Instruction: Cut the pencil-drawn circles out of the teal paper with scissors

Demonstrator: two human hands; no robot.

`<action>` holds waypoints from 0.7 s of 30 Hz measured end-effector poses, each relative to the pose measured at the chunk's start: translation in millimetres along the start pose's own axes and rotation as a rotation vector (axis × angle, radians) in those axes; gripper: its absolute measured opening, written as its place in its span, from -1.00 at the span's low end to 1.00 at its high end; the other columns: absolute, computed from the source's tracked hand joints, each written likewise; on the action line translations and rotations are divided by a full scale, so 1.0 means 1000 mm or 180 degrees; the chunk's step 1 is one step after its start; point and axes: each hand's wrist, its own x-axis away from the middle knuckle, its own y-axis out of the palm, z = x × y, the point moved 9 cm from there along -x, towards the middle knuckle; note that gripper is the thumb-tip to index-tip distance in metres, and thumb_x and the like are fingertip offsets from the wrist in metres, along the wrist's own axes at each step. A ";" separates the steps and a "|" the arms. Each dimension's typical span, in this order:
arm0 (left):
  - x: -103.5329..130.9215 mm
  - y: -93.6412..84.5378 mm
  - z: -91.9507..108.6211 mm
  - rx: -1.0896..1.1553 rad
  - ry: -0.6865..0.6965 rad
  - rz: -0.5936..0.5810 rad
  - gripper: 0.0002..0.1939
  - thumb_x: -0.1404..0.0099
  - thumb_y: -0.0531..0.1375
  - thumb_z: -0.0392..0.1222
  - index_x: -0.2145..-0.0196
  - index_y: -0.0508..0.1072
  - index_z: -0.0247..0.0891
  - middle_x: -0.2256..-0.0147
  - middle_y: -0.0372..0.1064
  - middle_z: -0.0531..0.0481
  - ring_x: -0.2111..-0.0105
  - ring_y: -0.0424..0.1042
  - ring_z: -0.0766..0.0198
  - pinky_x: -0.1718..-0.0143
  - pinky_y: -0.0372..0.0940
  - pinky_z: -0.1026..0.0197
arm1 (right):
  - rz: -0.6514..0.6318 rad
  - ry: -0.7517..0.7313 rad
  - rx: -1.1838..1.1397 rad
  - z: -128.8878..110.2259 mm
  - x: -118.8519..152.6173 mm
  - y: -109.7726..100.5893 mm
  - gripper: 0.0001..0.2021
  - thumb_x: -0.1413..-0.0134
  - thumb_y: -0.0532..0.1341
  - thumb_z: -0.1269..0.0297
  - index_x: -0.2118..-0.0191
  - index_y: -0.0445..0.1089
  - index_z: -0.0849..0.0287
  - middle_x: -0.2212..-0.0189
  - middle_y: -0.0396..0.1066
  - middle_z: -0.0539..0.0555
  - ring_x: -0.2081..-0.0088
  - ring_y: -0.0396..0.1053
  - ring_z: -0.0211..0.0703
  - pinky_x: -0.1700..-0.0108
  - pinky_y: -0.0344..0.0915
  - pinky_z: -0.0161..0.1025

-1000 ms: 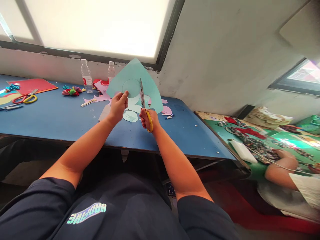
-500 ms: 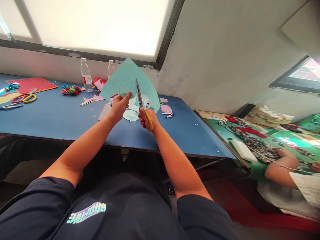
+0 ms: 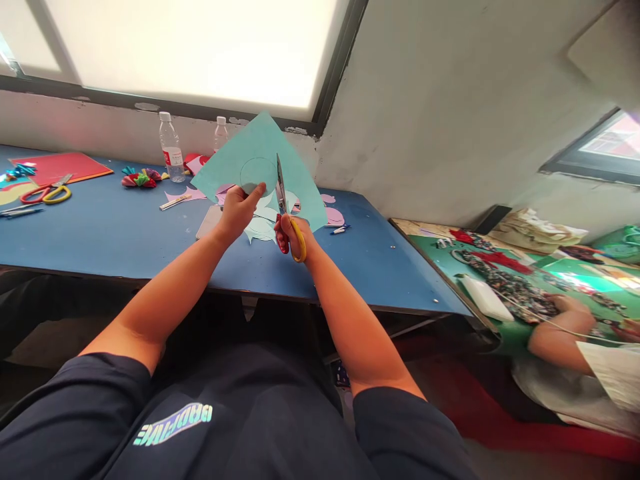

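Observation:
My left hand (image 3: 243,207) pinches the lower edge of a light teal sheet of paper (image 3: 300,167), thumb lying on its face. A circle is drawn on the sheet, just above my thumb. In my right hand (image 3: 297,235) is a pair of scissors (image 3: 281,187) with one red and one yellow handle, its blades pointing up beside the circle. The blades look nearly closed against the paper; whether they are biting into it I cannot tell. Under the sheet, several pale green paper cutouts (image 3: 261,228) lie on the blue table (image 3: 125,240).
Two plastic bottles (image 3: 173,150) stand by the wall. Another pair of scissors (image 3: 50,191), red paper (image 3: 70,170) and colourful ribbon bows (image 3: 143,179) lie at left. Pink cutouts (image 3: 334,216) and pens (image 3: 340,229) are right of my hands. Another person's arm (image 3: 563,330) rests at a green table.
The teal sheet has turned and flattened a little, its top corner shifting right. The scissors' blades have moved slightly right along with it. Both hands keep their hold.

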 end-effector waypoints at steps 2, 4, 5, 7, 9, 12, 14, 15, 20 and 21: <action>0.000 0.000 0.001 -0.0037 0.0021 -0.0026 -0.28 -0.59 0.53 -0.04 0.59 0.24 -0.18 0.60 0.08 0.16 0.56 0.06 0.41 0.49 -0.03 0.18 | 0.0010 -0.0012 -0.0020 0.001 0.000 0.000 -0.20 -0.11 0.46 -0.72 0.31 0.40 0.02 0.56 0.32 -0.08 0.63 0.23 -0.24 0.61 0.25 -0.25; 0.000 0.001 0.003 -0.0056 0.0042 -0.0038 -0.29 -0.60 0.52 -0.06 0.59 0.23 -0.18 0.60 0.08 0.16 0.57 0.05 0.41 0.49 -0.03 0.18 | 0.0023 -0.0033 -0.0033 0.001 0.000 -0.001 -0.19 -0.10 0.45 -0.74 0.31 0.40 0.02 0.56 0.32 -0.07 0.63 0.24 -0.24 0.61 0.24 -0.25; 0.000 0.001 0.004 -0.0059 0.0055 -0.0038 -0.29 -0.59 0.52 -0.06 0.59 0.23 -0.17 0.60 0.08 0.16 0.57 0.06 0.41 0.49 -0.02 0.18 | 0.0031 -0.0046 -0.0035 0.000 0.000 -0.001 -0.18 -0.09 0.45 -0.75 0.31 0.41 0.03 0.56 0.32 -0.07 0.62 0.24 -0.24 0.62 0.24 -0.24; 0.000 0.002 0.005 -0.0061 0.0081 -0.0026 -0.28 -0.57 0.55 -0.05 0.58 0.22 -0.17 0.59 0.06 0.17 0.56 0.07 0.40 0.49 -0.01 0.19 | 0.0050 -0.0072 -0.0031 -0.001 0.000 -0.002 -0.17 -0.08 0.45 -0.76 0.32 0.40 0.03 0.56 0.32 -0.06 0.62 0.24 -0.24 0.62 0.24 -0.24; 0.000 0.001 0.006 -0.0062 0.0095 -0.0010 -0.28 -0.54 0.58 -0.05 0.57 0.22 -0.16 0.59 0.05 0.18 0.56 0.09 0.40 0.49 0.01 0.19 | 0.0066 -0.0092 -0.0019 -0.002 0.001 -0.002 -0.17 -0.08 0.45 -0.76 0.32 0.40 0.03 0.57 0.32 -0.06 0.62 0.22 -0.24 0.63 0.23 -0.24; 0.000 0.001 0.006 -0.0069 0.0084 0.0002 -0.28 -0.50 0.61 -0.06 0.56 0.21 -0.15 0.60 0.04 0.18 0.55 0.11 0.39 0.49 0.03 0.19 | 0.0079 -0.0111 0.0002 -0.004 0.002 -0.003 -0.18 -0.10 0.45 -0.75 0.32 0.39 0.02 0.58 0.31 -0.07 0.63 0.22 -0.24 0.62 0.24 -0.24; 0.000 0.000 0.006 -0.0071 0.0065 0.0003 -0.29 -0.49 0.61 -0.08 0.56 0.21 -0.15 0.60 0.04 0.18 0.55 0.12 0.40 0.49 0.04 0.19 | 0.0086 -0.0121 0.0018 -0.006 0.003 -0.003 -0.19 -0.11 0.46 -0.74 0.31 0.40 0.02 0.58 0.31 -0.07 0.62 0.22 -0.23 0.62 0.25 -0.24; 0.000 0.000 0.005 -0.0071 0.0054 0.0002 -0.29 -0.49 0.62 -0.09 0.56 0.21 -0.15 0.60 0.04 0.18 0.55 0.12 0.40 0.49 0.04 0.19 | 0.0091 -0.0125 0.0026 -0.006 0.004 -0.003 -0.19 -0.11 0.46 -0.74 0.31 0.40 0.02 0.58 0.32 -0.07 0.62 0.22 -0.23 0.62 0.25 -0.24; 0.001 -0.001 0.003 -0.0077 0.0001 -0.0013 -0.30 -0.49 0.61 -0.13 0.54 0.20 -0.15 0.59 0.03 0.18 0.55 0.13 0.40 0.49 0.04 0.20 | 0.0117 -0.0135 0.0059 -0.008 0.005 -0.003 -0.17 -0.10 0.44 -0.76 0.32 0.40 0.02 0.58 0.29 -0.08 0.62 0.21 -0.24 0.61 0.23 -0.24; 0.002 -0.001 0.003 -0.0078 -0.0010 -0.0011 -0.30 -0.49 0.61 -0.13 0.54 0.20 -0.15 0.59 0.03 0.19 0.55 0.12 0.40 0.49 0.04 0.20 | 0.0120 -0.0137 0.0068 -0.008 0.005 -0.003 -0.17 -0.09 0.44 -0.77 0.33 0.40 0.02 0.58 0.29 -0.08 0.62 0.21 -0.24 0.61 0.23 -0.24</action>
